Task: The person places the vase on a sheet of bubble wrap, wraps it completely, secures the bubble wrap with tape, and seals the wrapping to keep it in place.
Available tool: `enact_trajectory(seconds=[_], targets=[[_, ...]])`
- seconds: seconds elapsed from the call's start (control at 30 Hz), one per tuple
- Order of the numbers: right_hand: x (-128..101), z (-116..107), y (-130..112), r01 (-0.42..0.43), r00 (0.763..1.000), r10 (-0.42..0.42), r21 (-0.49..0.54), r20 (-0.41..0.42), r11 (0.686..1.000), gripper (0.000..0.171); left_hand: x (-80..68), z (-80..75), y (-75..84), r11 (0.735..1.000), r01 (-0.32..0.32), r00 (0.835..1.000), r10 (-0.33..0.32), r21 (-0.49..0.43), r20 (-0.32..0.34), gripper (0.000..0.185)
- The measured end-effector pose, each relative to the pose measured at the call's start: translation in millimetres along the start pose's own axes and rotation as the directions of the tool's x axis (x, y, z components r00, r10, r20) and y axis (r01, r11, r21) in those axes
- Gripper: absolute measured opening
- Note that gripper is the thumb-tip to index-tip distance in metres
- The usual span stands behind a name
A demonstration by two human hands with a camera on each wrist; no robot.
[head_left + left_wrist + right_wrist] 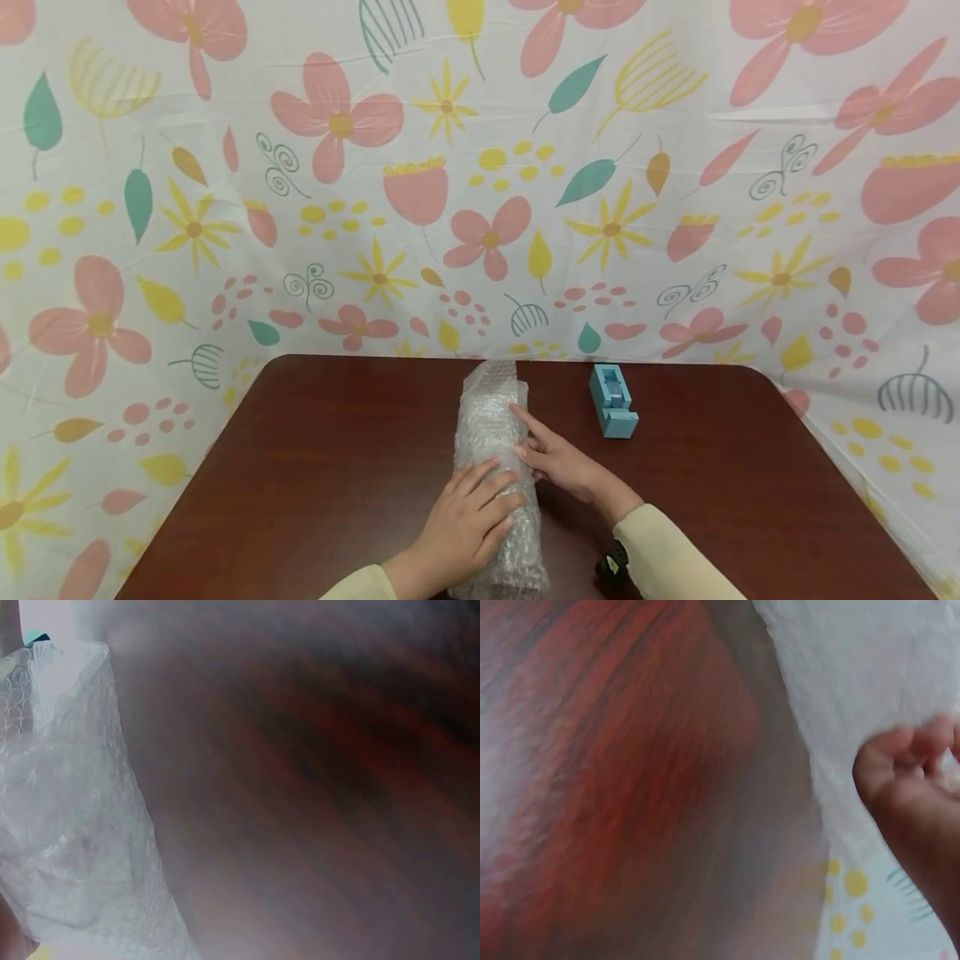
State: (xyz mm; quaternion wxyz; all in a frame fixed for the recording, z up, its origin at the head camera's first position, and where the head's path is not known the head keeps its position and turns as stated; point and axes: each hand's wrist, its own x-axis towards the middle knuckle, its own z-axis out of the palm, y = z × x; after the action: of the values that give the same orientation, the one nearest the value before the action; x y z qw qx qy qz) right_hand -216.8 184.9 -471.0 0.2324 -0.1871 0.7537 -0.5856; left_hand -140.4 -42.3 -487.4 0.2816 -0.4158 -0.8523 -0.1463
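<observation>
A long bundle of clear bubble wrap (491, 417) lies lengthwise on the table, running from the far edge toward the person. My left hand (472, 517) rests on its near half, palm down with the fingers stretched across the top. On its right side, my right hand (566, 462) touches the wrap with index finger and thumb extended; its other fingers are partly hidden. In the left wrist view the bubble wrap (75, 802) fills the left side. The right wrist view shows the right hand (922, 795) against the pale wrap (840, 682).
A light blue tape dispenser (613, 402) stands at the back right of the dark brown table (322, 467). Beside the right sleeve sits a small black object (613, 562). A flower-patterned cloth (480, 167) hangs behind and around the table.
</observation>
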Motion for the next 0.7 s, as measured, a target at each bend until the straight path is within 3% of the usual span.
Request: enact_trajectory(seconds=[0.1, 0.37, 0.7], targets=[[-2.1, -5.0, 3.2, -0.020, 0.997, 0.012, 0.106, 0.071, 0.994, 0.077, -0.2, -0.4, -0.7, 1.000, -0.004, 1.000, 0.004, 0.008, -0.009, 0.030], [-8.1, -11.5, 5.0, -0.013, 1.000, 0.012, -0.012, -0.025, 1.000, 0.078, 0.8, 0.8, -0.1, 1.000, -0.007, 1.000, 0.007, 0.016, 0.005, 0.028], [-13.9, -27.2, 0.1, -0.047, 0.997, 0.039, 0.130, 0.064, 0.990, 0.069, 0.4, -1.4, -0.2, 0.998, -0.011, 1.000, 0.012, 0.056, -0.016, 0.031]])
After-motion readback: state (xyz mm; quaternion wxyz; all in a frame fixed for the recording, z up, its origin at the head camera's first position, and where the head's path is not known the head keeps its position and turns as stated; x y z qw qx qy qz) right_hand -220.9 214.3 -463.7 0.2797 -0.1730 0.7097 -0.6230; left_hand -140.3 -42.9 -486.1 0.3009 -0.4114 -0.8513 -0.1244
